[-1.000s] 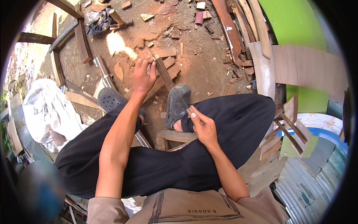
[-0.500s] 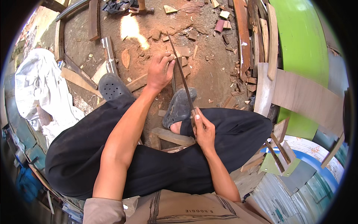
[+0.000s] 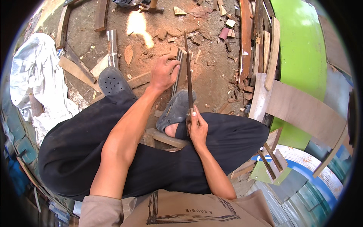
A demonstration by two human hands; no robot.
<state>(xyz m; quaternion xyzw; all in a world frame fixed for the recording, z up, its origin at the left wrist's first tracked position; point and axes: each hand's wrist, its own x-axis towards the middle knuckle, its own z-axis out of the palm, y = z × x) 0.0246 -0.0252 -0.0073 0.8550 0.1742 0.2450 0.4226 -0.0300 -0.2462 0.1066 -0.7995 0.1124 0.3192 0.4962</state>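
Note:
My right hand [image 3: 197,126] is closed round the handle of a long handsaw [image 3: 188,72], whose dark blade points away from me and shows nearly edge-on. My left hand [image 3: 165,72] has its fingers curled at a narrow wooden strip [image 3: 181,64] with a pale, dark-lined side. The blade runs close along the strip's right side; whether they touch I cannot tell. Just below the strip is my right foot in a grey clog [image 3: 177,109], and a wooden frame-like piece [image 3: 166,137] lies beneath that leg.
Small wood offcuts [image 3: 197,39] and sawdust litter the dirt floor. A hammer [image 3: 153,6] lies at the far side. On the right are stacked planks [image 3: 245,45] and a green panel [image 3: 300,45]; a white cloth [image 3: 38,72] is bunched at the left.
The saw blade has swung more upright and its handle has shifted slightly left. The wooden strip by my left hand now shows more of its length. The whole view has shifted slightly.

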